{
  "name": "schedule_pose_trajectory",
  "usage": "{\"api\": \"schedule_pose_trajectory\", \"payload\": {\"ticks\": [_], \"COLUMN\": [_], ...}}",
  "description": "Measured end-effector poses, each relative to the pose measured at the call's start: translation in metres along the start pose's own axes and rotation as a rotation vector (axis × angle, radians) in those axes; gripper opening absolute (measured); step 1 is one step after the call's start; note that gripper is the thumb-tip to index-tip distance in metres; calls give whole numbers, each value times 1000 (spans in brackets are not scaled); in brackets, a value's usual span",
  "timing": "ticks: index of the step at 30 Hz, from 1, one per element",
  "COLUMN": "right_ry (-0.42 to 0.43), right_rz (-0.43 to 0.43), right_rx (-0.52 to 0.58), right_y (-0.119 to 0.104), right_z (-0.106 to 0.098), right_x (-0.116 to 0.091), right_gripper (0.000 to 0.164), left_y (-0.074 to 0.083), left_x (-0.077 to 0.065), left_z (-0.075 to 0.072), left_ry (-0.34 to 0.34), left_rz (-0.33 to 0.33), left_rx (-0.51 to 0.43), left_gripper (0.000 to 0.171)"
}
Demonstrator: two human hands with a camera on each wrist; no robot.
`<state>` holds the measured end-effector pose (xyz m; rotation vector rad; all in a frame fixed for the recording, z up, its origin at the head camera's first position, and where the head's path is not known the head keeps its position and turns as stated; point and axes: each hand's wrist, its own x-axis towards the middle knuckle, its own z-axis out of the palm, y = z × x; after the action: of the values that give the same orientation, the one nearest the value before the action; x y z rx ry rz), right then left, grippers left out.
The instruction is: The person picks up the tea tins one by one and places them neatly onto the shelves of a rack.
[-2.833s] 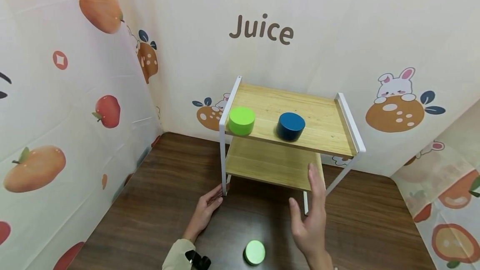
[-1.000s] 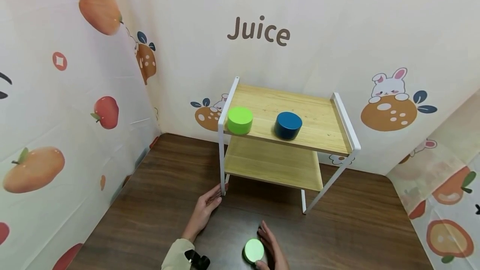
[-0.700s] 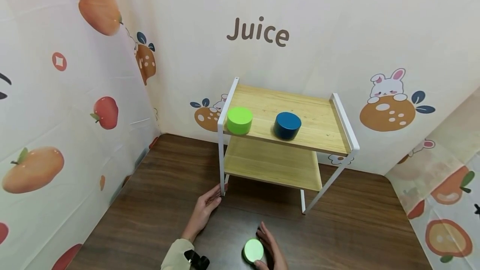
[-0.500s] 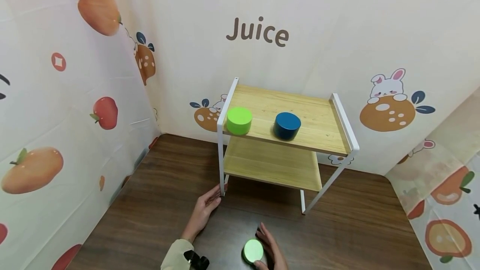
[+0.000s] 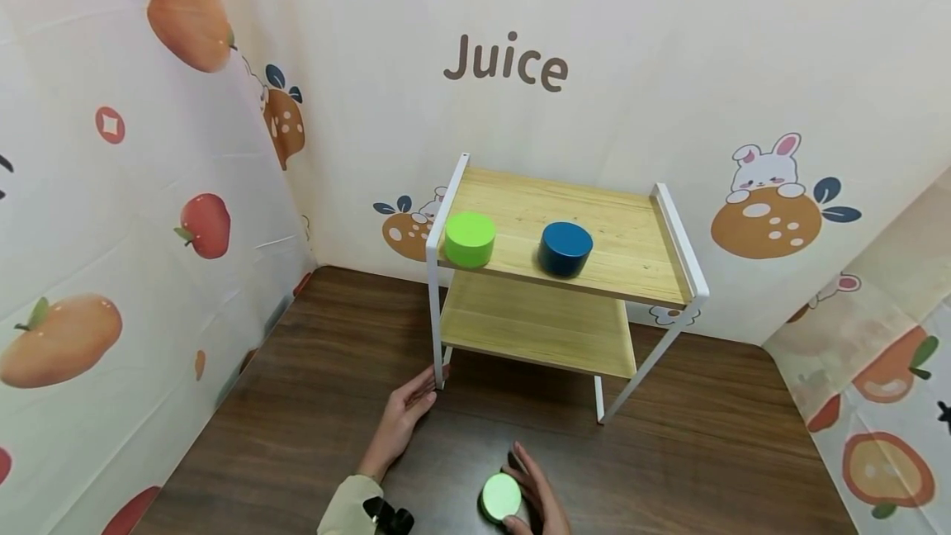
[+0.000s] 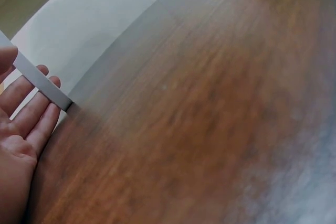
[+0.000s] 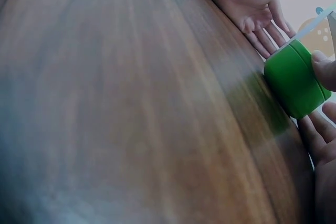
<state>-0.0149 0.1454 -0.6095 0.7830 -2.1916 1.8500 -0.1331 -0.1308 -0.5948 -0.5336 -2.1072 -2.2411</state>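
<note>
A green round box (image 5: 501,496) with a seam near one end stands on the table in the head view. My right hand (image 5: 541,494) holds it from the right, the thumb on its near side and fingers at its far side. In the right wrist view the thumb also lies against the green box (image 7: 295,80). My left hand (image 5: 399,421) touches the front left leg (image 5: 436,329) of a two-tier shelf. Seen from the left wrist, the leg (image 6: 43,82) crosses the nearly straight fingers of the left hand (image 6: 23,124), with the thumb on its other side.
On the upper wooden board (image 5: 617,221) stand a bright green cylinder (image 5: 470,239) at the left and a dark blue cylinder (image 5: 565,249) near the middle. The lower board (image 5: 535,320) sits beneath. Printed cloth (image 5: 357,106) walls surround the brown table (image 5: 713,419).
My right hand has come down from beside the shelf to the green round box and stays there over the last second. The left hand keeps its place at the leg. The head view shifts slightly.
</note>
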Motion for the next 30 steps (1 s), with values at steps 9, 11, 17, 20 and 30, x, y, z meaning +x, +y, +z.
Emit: {"api": "schedule_pose_trajectory", "payload": {"ticks": [9,11,17,20,30], "right_ry": [-19,-23,14,28,7], "right_rz": [-42,-71,-12,30,-19], "right_rx": [37,44,-26,-59,-116], "right_y": [3,5,0,-3,-2], "right_z": [-1,-2,0,1,-1], "right_x": [-1,-1,-1,0,-1], "right_gripper": [89,90,85,83,79], "left_y": [1,1,2,2,2], "left_x": [-1,-1,0,0,0], "left_z": [1,1,2,2,2], "left_ry": [-2,-3,-7,-6,4], "left_rz": [-33,-33,-23,-21,-19], "left_rx": [1,4,6,2,10], "left_gripper": [49,49,49,50,49]}}
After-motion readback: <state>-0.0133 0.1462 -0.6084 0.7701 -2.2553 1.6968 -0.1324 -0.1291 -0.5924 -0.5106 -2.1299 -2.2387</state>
